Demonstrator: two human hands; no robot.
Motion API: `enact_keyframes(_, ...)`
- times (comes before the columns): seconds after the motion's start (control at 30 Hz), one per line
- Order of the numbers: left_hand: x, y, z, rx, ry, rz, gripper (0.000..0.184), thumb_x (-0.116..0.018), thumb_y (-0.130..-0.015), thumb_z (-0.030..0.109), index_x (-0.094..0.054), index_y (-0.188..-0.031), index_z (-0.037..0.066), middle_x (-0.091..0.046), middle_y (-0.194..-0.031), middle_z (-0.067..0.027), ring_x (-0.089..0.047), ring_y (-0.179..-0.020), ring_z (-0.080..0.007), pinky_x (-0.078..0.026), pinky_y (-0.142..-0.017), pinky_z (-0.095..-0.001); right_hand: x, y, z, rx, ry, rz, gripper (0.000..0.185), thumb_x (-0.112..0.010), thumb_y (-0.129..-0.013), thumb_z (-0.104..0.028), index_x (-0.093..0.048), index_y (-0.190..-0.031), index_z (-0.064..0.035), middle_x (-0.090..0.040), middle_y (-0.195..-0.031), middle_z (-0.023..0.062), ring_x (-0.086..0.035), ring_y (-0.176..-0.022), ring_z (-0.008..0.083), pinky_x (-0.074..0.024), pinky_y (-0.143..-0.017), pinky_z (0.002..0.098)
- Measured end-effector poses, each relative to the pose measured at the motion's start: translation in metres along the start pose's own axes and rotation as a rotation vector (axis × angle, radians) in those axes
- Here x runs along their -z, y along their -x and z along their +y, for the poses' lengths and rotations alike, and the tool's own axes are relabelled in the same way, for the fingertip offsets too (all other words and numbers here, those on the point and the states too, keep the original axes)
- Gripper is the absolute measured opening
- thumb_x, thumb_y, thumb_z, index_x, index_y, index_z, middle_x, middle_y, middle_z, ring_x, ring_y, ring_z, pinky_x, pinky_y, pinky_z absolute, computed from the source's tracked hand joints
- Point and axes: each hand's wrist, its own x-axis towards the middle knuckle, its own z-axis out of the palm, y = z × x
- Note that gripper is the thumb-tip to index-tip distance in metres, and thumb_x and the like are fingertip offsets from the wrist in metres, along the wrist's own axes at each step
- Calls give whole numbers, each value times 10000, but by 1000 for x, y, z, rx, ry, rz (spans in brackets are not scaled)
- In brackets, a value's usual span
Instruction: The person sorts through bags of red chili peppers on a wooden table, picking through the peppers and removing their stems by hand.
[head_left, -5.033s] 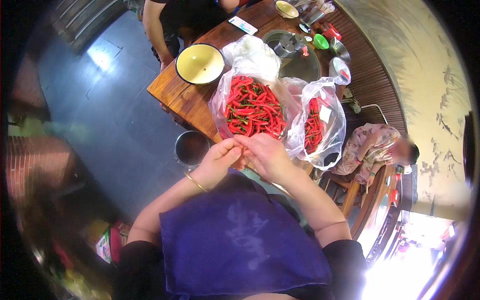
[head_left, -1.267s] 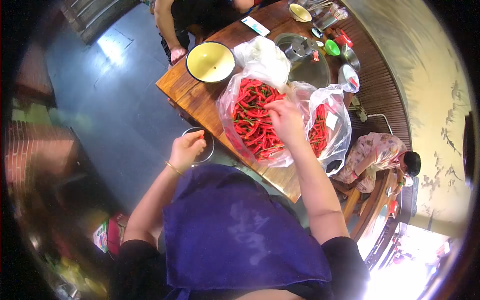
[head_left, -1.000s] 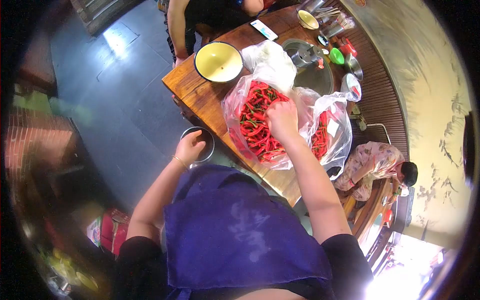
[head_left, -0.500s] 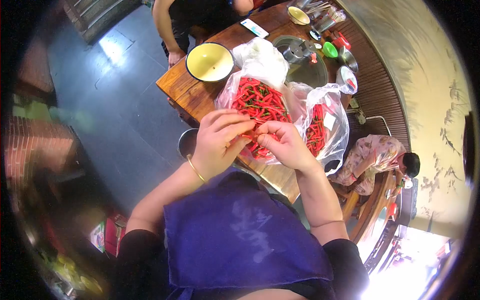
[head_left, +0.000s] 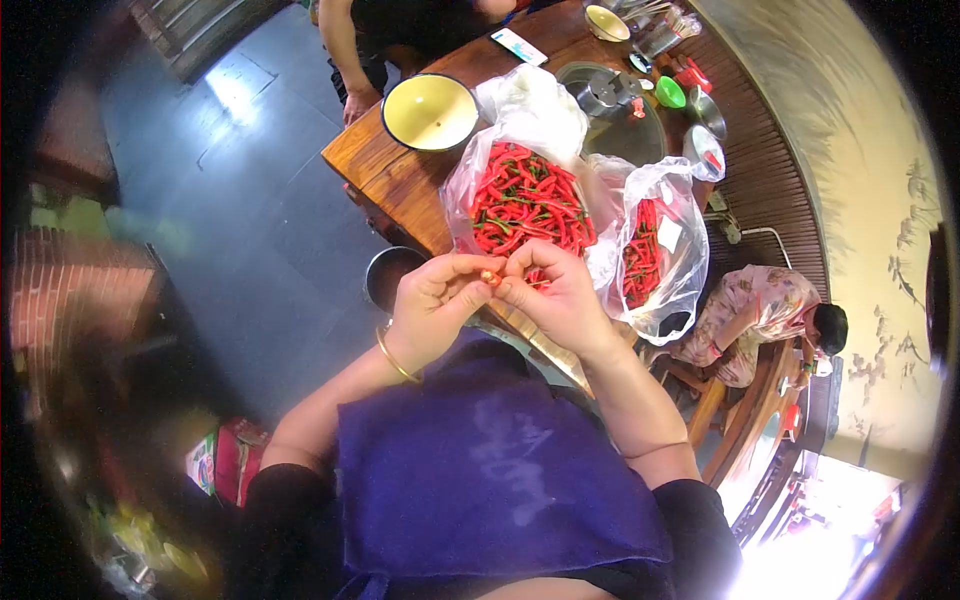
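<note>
Both hands meet in front of a clear plastic bag full of red chilies. My left hand pinches a small red chili between thumb and forefinger. My right hand is closed at the same chili, its fingertips touching those of my left hand; a thin stem shows by its fingers. A second clear bag with fewer chilies stands to the right. Below the table edge, left of my left hand, a round metal-rimmed container is partly covered by that hand.
On the wooden table are a yellow bowl, a phone, a green bowl and a smaller yellow bowl. A person's arm is at the far side. Another person sits at the right.
My right hand went into the chilies and came back to my left hand, which rose from over the container. Since the last earlier frame, the fingertips have closed together around a chili.
</note>
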Motion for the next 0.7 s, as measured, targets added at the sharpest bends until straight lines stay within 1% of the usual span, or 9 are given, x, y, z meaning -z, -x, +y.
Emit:
enact_keyframes(0.1, 14, 12, -10, 63, 13, 26, 186, -573, -932, 20, -595, -1111, -24, -659, -1049, -87, -620, -973, -132, -516, -841, -270, -11, 1, 14, 12, 209, -4, 164, -728, -831, -92, -577, -793, -43, -554, -762, -18, -513, -678, 37, -433, -591, 215)
enact_keyframes(0.13, 20, 16, -15, 91, 10, 32, 177, -562, -938, 26, -592, -1108, -18, -659, -1044, -87, -622, -969, -137, -521, -837, -278, -16, 3, 13, 4, 179, -6, 188, -737, -820, -142, -583, -792, -39, -547, -734, 22, -528, -664, 86, -438, -603, 250)
enact_keyframes(0.27, 46, 25, -42, 297, 237, 321, 158, -552, -952, 93, -608, -1090, 40, -665, -1001, -99, -643, -891, -202, -549, -748, -333, -13, 9, 26, 45, 287, -99, 152, -696, -852, -137, -605, -801, -27, -587, -794, 19, -545, -737, 101, -441, -675, 257)
enact_keyframes(0.37, 81, 30, -76, 397, 374, 530, 143, -583, -936, 110, -613, -1069, 65, -672, -965, -94, -642, -844, -195, -543, -704, -330, -6, 19, 27, 34, 321, -77, 197, -713, -809, -200, -606, -788, -36, -580, -760, 98, -594, -747, 237, -467, -681, 338)
enact_keyframes(0.5, 133, 36, -132, 580, 273, 590, 198, -625, -907, 123, -579, -1095, 81, -659, -937, -61, -623, -779, -172, -507, -664, -308, 9, 34, 35, 5, 323, -15, 128, -692, -820, -140, -625, -804, -32, -607, -770, 82, -606, -744, 195, -470, -684, 311)
enact_keyframes(0.53, 144, 36, -145, 634, 251, 561, 196, -598, -918, 175, -565, -1089, 86, -639, -947, -28, -599, -782, -166, -488, -679, -315, 13, 38, 36, -1, 300, 4, 115, -688, -824, -128, -629, -810, -30, -614, -772, 78, -607, -741, 184, -471, -685, 303)
enact_keyframes(0.63, 266, 52, -274, 659, 776, 53, 230, -537, -943, 235, -553, -1121, 89, -622, -1049, -25, -579, -928, -188, -482, -748, -383, 20, 50, 35, -97, 227, 71, 84, -671, -846, -94, -644, -820, -20, -635, -776, 53, -604, -744, 141, -477, -698, 280)
enact_keyframes(0.67, 281, 51, -281, 565, 561, -228, 276, -459, -965, 289, -543, -1148, 100, -600, -1122, -21, -528, -1057, -210, -442, -843, -403, 25, 52, 35, -58, 234, 92, 86, -670, -851, -96, -647, -822, -19, -638, -779, 50, -604, -749, 137, -478, -704, 280)
enact_keyframes(0.7, 262, 38, -265, 714, 455, 92, 224, -460, -940, 265, -530, -1088, 112, -584, -1060, -28, -527, -998, -220, -428, -813, -404, 30, 55, 35, -17, 247, 118, 88, -668, -855, -98, -650, -824, -18, -640, -783, 48, -603, -753, 133, -480, -709, 279)
